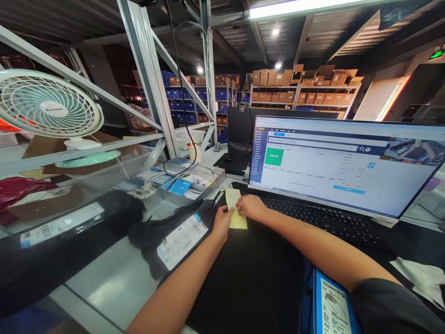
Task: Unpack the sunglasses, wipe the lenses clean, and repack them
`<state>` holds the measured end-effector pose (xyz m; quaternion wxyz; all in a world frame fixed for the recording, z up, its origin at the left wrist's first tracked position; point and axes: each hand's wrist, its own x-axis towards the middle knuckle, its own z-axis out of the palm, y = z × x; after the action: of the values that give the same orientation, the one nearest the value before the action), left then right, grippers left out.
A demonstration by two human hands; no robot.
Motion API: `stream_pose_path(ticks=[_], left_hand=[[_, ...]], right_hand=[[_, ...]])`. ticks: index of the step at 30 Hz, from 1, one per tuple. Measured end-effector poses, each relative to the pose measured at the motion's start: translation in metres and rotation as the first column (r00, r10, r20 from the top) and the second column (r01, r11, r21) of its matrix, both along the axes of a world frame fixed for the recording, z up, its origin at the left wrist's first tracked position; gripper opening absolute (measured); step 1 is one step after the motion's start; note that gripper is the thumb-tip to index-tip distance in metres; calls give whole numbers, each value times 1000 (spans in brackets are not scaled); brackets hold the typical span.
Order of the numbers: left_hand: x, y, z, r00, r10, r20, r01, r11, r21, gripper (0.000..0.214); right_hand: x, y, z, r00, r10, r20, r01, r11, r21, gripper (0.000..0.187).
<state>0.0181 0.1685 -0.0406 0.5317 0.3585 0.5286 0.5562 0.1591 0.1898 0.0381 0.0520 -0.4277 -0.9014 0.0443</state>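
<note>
The left hand (221, 224) and right hand (252, 207) meet, fingertips pinched nearly closed on the yellow paper (238, 222), left of the keyboard (313, 216); their exact contact is too small to make out. Light, even pressure should avoid creasing it

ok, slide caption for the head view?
Left hand and right hand meet over yellow paper near the keyboard, labelled black bag at left.
</note>
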Motion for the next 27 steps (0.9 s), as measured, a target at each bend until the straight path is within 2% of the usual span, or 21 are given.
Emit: stream_pose_path(ticks=[5,8,10,12,13,15,18,20,24,27], left_hand=[[0,-2,-1,989,-28,-147,27,1000,-7,31],[1,-5,1,964,-35,-263,34,999,-9,31],[0,-8,3,938,-39,-343,45,999,11,33],[-2,-12,8,907,-39,-419,65,997,46,35],[-4,-14,10,891,-37,-453,75,995,65,35],[-8,-16,14,859,-32,-511,94,991,95,31],[-14,-17,17,827,-29,-562,109,988,110,24],[-19,-15,17,820,-20,-573,105,988,115,23],[-34,-4,16,825,-14,-565,97,988,118,24],[-49,4,16,826,-68,-559,138,987,83,24]], right_hand=[[-1,-2,6,1000,0,-23,0,1000,-5,3],[9,1,21,1000,21,-10,-21,999,-46,9],[20,4,30,999,32,10,-31,998,-57,37],[30,7,32,998,47,50,-44,997,-57,81],[35,8,30,995,60,81,-55,996,-64,101],[42,11,21,984,97,151,-82,992,-98,127],[49,16,5,966,123,229,-93,986,-140,146],[51,22,-2,959,94,267,-57,988,-145,154],[53,35,-3,944,5,330,63,979,-195,162],[55,42,-4,932,-86,352,175,958,-228,168]])
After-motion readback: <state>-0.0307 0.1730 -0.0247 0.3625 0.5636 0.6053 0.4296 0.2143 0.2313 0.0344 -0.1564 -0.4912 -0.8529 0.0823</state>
